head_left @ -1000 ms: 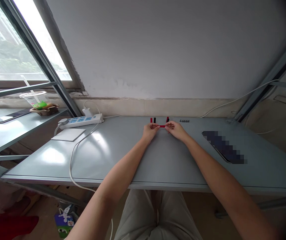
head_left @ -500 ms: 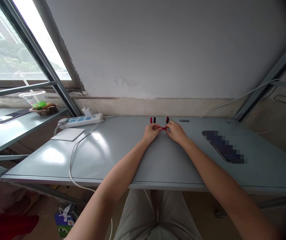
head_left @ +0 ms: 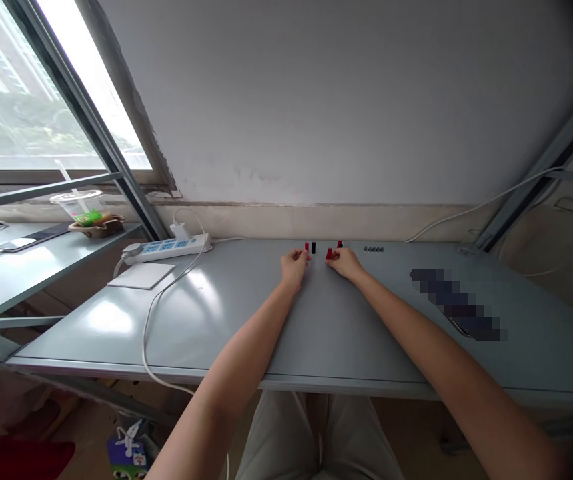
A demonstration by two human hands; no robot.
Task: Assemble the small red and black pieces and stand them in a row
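Observation:
My right hand rests on the grey table with a short red piece upright at its fingertips. My left hand lies a little apart, its curled fingers reaching a small red peg, and nothing shows in its grip. A small black peg stands just right of that red peg. Beyond my right hand is another dark-and-red peg. Further right, several small grey parts sit in a row near the wall.
A blue-and-white power strip with a plugged-in charger lies at the back left. A white cable runs forward over the table beside a white square pad. A blurred-out phone lies on the right. A plastic cup stands on a side shelf.
My hands have separated. The red piece, earlier held lying flat between both hands, now stands at my right fingertips. My left hand has moved left, and the view has shifted slightly.

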